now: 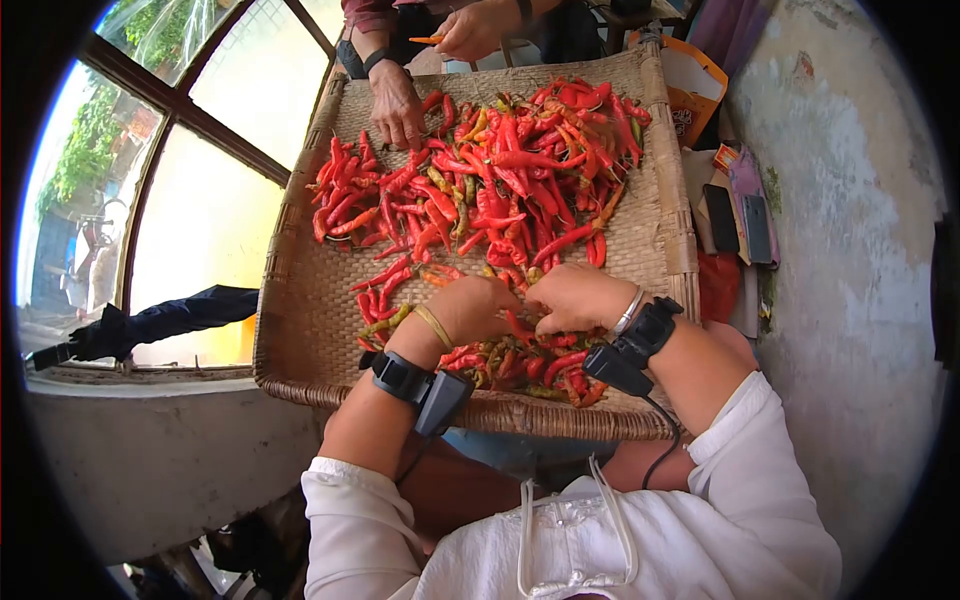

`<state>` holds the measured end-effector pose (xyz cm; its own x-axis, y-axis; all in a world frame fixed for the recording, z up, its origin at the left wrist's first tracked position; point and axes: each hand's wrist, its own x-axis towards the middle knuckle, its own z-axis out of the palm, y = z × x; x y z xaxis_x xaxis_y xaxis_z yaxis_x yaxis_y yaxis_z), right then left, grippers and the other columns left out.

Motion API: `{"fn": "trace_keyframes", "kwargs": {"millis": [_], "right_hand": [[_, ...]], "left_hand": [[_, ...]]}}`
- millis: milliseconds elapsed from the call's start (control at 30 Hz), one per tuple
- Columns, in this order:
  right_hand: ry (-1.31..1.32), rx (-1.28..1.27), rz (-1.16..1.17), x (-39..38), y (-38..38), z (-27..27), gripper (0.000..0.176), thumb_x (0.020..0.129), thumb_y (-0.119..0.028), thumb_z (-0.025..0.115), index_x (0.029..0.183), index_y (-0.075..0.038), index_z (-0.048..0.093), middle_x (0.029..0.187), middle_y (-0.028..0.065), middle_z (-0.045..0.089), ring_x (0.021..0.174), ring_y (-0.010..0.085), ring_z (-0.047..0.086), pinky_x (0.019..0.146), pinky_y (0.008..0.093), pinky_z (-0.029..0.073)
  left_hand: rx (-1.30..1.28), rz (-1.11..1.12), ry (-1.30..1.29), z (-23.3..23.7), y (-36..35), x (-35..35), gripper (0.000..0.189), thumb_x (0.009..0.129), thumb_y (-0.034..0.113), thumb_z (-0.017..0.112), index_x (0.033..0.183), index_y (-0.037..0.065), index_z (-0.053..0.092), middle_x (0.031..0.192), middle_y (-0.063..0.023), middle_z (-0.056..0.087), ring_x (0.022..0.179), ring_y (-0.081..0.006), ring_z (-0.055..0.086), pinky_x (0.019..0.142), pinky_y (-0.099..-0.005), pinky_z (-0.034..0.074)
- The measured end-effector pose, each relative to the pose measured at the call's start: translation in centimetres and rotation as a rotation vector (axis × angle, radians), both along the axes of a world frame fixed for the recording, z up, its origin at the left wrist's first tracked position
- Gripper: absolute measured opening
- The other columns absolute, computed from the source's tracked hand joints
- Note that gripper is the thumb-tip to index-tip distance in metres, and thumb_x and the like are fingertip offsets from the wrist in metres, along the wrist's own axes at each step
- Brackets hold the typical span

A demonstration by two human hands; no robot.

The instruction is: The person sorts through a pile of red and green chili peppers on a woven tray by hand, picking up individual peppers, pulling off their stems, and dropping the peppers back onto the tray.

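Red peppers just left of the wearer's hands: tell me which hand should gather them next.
Probably the left hand: it sits close beside those red peppers, while the right hand lies farther off and would have to reach across it.

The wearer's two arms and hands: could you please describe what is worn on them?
White sleeves end near the elbows. The left hand has a yellowish wristband and black strap with grey box; the right hand has a silvery bangle, similar strap and box, plus black cable.

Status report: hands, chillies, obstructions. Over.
Left hand, right hand close together at near chillies, grip hidden. Bigger heap beyond on woven tray. Co-worker's hand at heap's far left; nothing blocking seen.
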<state>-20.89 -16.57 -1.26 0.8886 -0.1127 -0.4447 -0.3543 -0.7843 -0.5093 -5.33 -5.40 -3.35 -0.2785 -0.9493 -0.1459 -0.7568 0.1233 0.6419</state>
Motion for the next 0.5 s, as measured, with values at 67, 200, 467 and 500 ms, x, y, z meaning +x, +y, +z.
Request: {"fn": "trace_keyframes", "kwargs": {"millis": [67,200,467,500], "right_hand": [[0.019,-0.114,0.099,0.0,0.9,-0.8,0.027,0.068,-0.028,0.064,0.085,-0.007,0.061,0.079,0.0148,0.061,0.081,0.0309,0.059,0.070,0.0403,0.045],[0.090,-0.223,0.153,0.2,1.7,-1.2,0.028,0.067,-0.031,0.065,0.079,-0.006,0.063,0.078,0.0134,0.062,0.079,0.0313,0.060,0.069,0.0406,0.046],[0.045,-0.206,0.126,0.2,2.1,-0.9,0.019,0.066,-0.023,0.061,0.073,-0.006,0.064,0.075,0.0141,0.062,0.077,0.0306,0.061,0.068,0.0406,0.047],[0.049,-0.202,0.128,0.3,2.3,-0.8,0.018,0.066,-0.022,0.060,0.073,-0.006,0.064,0.074,0.0144,0.062,0.077,0.0305,0.061,0.068,0.0408,0.047]], "left_hand": [[0.010,-0.055,-0.025,-0.8,0.0,-0.7,0.023,0.067,0.013,0.062,0.090,0.009,0.064,0.082,-0.0108,0.059,0.077,-0.0277,0.058,0.070,-0.0367,0.046],[0.099,-0.096,-0.360,-1.4,-0.2,-1.4,0.020,0.069,0.012,0.059,0.088,0.014,0.064,0.087,-0.0106,0.056,0.080,-0.0279,0.058,0.069,-0.0378,0.048],[0.044,-0.099,-0.338,-2.0,-0.1,-1.6,0.018,0.069,0.022,0.063,0.086,0.018,0.065,0.081,-0.0100,0.055,0.076,-0.0269,0.058,0.064,-0.0367,0.047],[0.105,-0.095,-0.385,-1.9,-0.3,-1.9,0.017,0.069,0.023,0.063,0.085,0.018,0.065,0.080,-0.0101,0.055,0.077,-0.0272,0.058,0.065,-0.0368,0.047]]}}
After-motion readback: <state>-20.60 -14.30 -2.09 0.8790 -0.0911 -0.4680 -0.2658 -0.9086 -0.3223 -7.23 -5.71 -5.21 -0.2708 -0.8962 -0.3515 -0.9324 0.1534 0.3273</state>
